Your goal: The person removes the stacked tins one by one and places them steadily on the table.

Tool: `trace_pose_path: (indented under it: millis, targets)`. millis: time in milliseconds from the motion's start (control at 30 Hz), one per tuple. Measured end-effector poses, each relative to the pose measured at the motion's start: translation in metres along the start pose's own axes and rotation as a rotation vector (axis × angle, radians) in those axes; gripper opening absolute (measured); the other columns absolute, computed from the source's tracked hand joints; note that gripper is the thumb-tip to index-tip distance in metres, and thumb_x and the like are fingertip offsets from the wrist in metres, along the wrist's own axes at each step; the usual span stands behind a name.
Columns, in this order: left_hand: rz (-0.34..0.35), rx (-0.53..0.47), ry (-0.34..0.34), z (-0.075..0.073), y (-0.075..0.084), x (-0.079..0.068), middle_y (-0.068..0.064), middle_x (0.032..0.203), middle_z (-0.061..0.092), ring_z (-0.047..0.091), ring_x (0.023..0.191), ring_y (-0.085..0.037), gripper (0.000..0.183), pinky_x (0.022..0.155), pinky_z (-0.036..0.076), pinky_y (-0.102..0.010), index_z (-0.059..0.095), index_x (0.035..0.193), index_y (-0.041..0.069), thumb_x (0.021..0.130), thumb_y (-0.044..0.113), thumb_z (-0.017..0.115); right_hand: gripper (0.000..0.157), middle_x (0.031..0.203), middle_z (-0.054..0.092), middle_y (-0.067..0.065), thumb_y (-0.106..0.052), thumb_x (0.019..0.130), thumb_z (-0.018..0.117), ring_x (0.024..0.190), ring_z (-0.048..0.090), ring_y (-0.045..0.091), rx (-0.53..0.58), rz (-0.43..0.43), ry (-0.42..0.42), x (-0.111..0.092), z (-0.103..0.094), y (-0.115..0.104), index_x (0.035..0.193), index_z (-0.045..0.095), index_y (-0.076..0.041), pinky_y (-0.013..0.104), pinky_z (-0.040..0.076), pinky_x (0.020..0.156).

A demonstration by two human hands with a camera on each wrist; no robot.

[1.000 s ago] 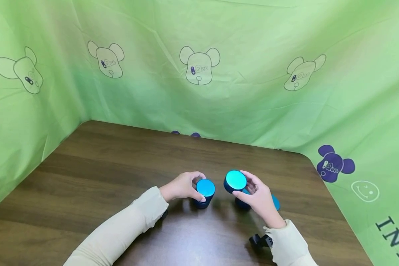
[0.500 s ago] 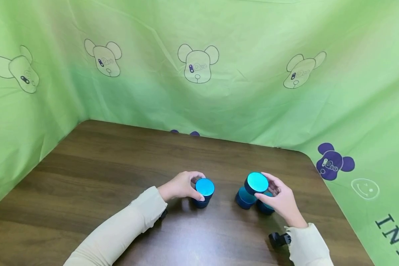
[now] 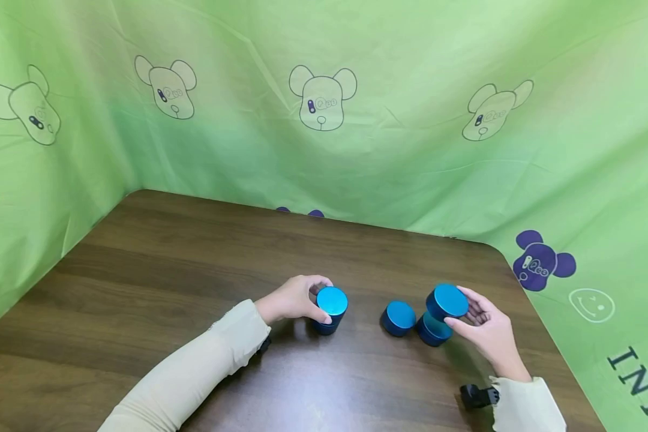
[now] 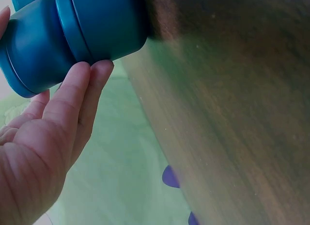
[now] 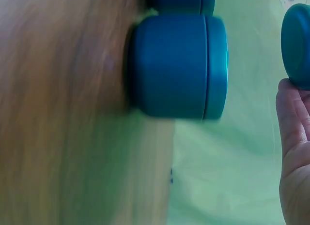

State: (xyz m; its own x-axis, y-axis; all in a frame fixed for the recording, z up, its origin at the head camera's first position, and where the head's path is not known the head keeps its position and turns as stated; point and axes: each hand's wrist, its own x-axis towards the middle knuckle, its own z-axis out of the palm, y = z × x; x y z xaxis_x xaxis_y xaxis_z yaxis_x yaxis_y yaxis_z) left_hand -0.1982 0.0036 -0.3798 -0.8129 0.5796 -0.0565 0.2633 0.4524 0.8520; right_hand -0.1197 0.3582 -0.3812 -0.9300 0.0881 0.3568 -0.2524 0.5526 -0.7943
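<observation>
Tins [image 3: 333,304] stand stacked, the left hand [image 3: 294,300] curled round them. The right hand [image 3: 489,330] pinches a tin [image 3: 446,302] above a lower tin [image 3: 434,332].

Table [image 3: 221,252], with cloth [image 3: 324,168] behind and along left and right sides; on the table, leftmost of the tins, a stack of two, upper tin [image 3: 332,301] resting on lower tin [image 3: 326,329], left hand [image 3: 296,300] at its left, thumb before, fingers behind; right of the stack, apart from it, middle tin [image 3: 400,317]; just right of that and slightly nearer the front, far-right tin [image 3: 432,332]; above the latter, not touching, raised tin [image 3: 447,301], held from its right by right hand [image 3: 491,333]
</observation>
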Motion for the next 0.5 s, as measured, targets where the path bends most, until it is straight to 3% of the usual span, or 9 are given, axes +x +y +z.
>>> trace_pose_path:
  millis: [233, 500]
  targets:
    - [0.006, -0.006, -0.003, -0.001, 0.0, -0.001, -0.006, 0.102, 0.063, 0.057, 0.095, -0.02, 0.056, 0.078, 0.049, -0.029, 0.059, 0.119, 0.004, 0.07, 0.012, 0.085, 0.055, 0.103, 0.055, -0.033, 0.006, 0.077, 0.075, 0.095, 0.054, -0.017, -0.042, 0.04, 0.054, -0.005, -0.019, 0.01, 0.127, 0.058, -0.012, 0.004, 0.042, 0.078]
    - [-0.006, -0.02, -0.004, 0.0, 0.001, -0.001, -0.006, 0.102, 0.062, 0.057, 0.095, -0.019, 0.056, 0.077, 0.049, -0.029, 0.059, 0.119, 0.004, 0.07, 0.012, 0.085, 0.057, 0.1, 0.055, -0.036, 0.004, 0.078, 0.075, 0.092, 0.053, -0.02, -0.071, 0.06, 0.091, -0.011, -0.036, 0.014, 0.128, 0.059, -0.017, 0.002, 0.041, 0.076]
